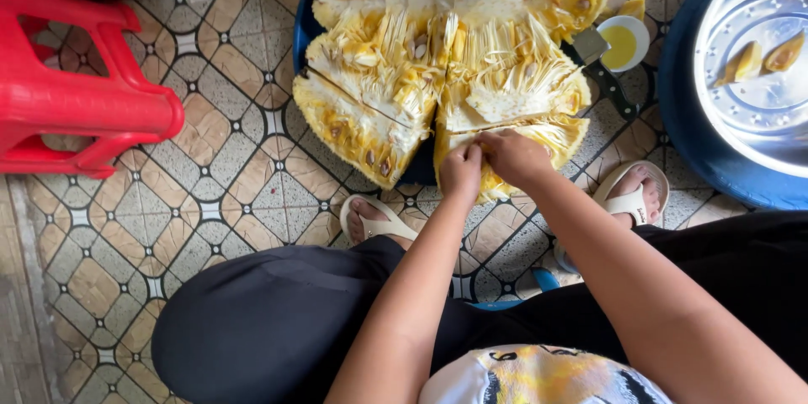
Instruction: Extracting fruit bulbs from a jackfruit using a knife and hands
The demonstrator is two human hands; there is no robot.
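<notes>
Two hands pull at a cut jackfruit on a tiled floor.

At the far left a red plastic stool stands on the patterned floor tiles. In the middle the opened jackfruit lies in big yellow pieces on a dark blue tray, just in front of the person's feet in pale sandals. The left hand has its fingers curled tight and pinches the nearest piece at its front edge. The right hand, touching the left, also has its fingers bent down and grips the same piece; what is inside the grip is hidden. Further right stands a small white bowl with yellow liquid, then a round metal tray with two yellow fruit pods, resting on a blue rim.
</notes>
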